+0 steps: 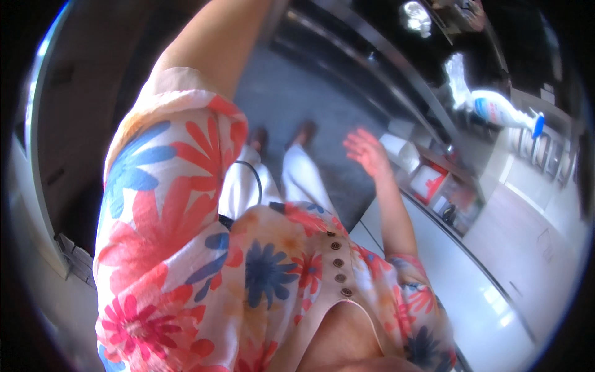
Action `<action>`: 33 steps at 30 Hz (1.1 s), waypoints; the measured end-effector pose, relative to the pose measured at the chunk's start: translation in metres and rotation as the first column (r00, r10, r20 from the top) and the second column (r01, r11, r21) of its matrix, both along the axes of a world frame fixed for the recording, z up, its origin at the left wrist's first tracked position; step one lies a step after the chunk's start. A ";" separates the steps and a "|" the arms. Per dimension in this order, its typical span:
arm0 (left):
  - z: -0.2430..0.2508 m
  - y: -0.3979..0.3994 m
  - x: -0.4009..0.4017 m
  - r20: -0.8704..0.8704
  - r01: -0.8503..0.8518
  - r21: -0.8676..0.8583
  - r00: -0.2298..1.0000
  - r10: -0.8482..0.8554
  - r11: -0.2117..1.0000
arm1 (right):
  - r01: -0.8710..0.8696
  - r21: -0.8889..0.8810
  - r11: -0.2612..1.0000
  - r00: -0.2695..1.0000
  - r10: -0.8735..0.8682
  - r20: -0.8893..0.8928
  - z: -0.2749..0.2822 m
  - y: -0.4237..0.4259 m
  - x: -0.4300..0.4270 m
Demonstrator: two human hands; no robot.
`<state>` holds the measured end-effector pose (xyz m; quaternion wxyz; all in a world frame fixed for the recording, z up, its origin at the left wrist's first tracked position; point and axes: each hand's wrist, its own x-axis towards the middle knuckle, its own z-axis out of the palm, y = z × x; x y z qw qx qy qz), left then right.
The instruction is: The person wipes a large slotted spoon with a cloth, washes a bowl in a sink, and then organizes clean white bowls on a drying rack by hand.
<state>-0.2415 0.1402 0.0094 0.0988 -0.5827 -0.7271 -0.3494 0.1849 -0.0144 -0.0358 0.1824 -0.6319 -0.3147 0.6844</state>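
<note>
My left arm [204,51] reaches up past the top edge of the view, and its hand is out of sight. My right hand [367,151] hangs in the air with its fingers apart and nothing in it. Close beyond it is an open compartment box [427,179], which holds a red and white item [426,183] and some small dark things. A white spray bottle [499,109] with a blue trigger part lies or leans farther right. Next to the bottle is a crumpled clear plastic piece [458,83].
A glossy white cabinet surface [469,274] runs along my right side. Grey floor [283,83] lies around my feet. Dark, blurred fronts [344,69] stand ahead, and a pale upright panel edge [35,139] is at the far left. A white rack [534,149] is at right.
</note>
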 end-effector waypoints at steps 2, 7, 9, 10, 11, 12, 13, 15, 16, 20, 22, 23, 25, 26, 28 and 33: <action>0.003 0.000 -0.005 0.044 0.090 -0.106 0.995 -0.086 0.990 | -0.065 0.000 0.998 0.998 0.065 0.016 0.007 -0.019 0.001; 0.027 -0.051 -0.017 -0.194 0.121 -0.222 0.967 -0.165 0.968 | -0.268 -0.036 0.963 0.956 0.270 0.117 0.022 -0.045 0.020; 0.022 -0.079 -0.010 -0.060 0.026 -0.042 0.998 -0.028 0.999 | -0.254 -0.029 0.967 0.958 0.255 0.133 0.019 -0.045 0.029; -0.003 -0.093 -0.029 -0.127 -0.016 -0.250 0.992 -0.017 0.968 | -0.277 -0.036 0.960 0.948 0.279 0.152 0.018 -0.047 0.029; -0.025 -0.118 -0.034 -0.143 0.072 -0.043 0.987 -0.077 0.996 | -0.288 -0.041 0.957 0.942 0.291 0.170 0.017 -0.047 0.030; -0.041 -0.144 -0.034 -0.140 0.034 -0.145 0.989 -0.054 0.989 | -0.283 -0.034 0.959 0.945 0.284 0.162 0.019 -0.046 0.028; -0.065 -0.175 -0.042 -0.093 0.047 -0.210 0.993 -0.068 0.977 | -0.321 0.050 0.946 0.937 0.310 0.162 0.026 -0.044 0.023; -0.097 -0.223 -0.051 0.050 -0.019 -0.560 0.997 0.056 0.828 | -0.344 0.233 0.910 0.935 0.308 0.177 0.042 -0.029 0.013; -0.122 -0.252 -0.061 0.084 -0.062 -0.620 0.986 0.146 0.782 | -0.338 0.327 0.883 0.940 0.299 0.167 0.063 -0.025 -0.003; -0.175 -0.323 -0.079 0.225 -0.080 -0.825 0.862 0.455 0.560 | -0.347 0.738 0.579 0.924 0.344 0.165 0.179 0.001 -0.052; -0.190 -0.338 -0.083 0.241 -0.073 -0.861 0.812 0.531 0.503 | -0.371 0.861 0.347 0.900 0.363 0.242 0.243 -0.009 -0.076; -0.193 -0.331 -0.085 0.252 -0.052 -0.865 0.816 0.521 0.499 | -0.410 0.893 0.183 0.885 0.316 0.342 0.277 -0.025 -0.081; -0.196 -0.329 -0.076 0.301 -0.018 -0.863 0.785 0.541 0.506 | -0.455 0.884 -0.105 0.829 0.313 0.464 0.310 -0.044 -0.087; -0.197 -0.328 -0.071 0.328 0.006 -0.848 0.791 0.516 0.531 | -0.464 0.860 -0.215 0.799 0.318 0.510 0.319 -0.053 -0.090; -0.188 -0.314 -0.057 0.345 0.050 -0.837 0.821 0.454 0.546 | -0.468 0.819 -0.331 0.766 0.309 0.563 0.323 -0.064 -0.093; -0.169 -0.282 -0.025 0.305 0.091 -0.850 0.888 0.345 0.518 | -0.458 0.784 -0.420 0.751 0.289 0.594 0.322 -0.061 -0.096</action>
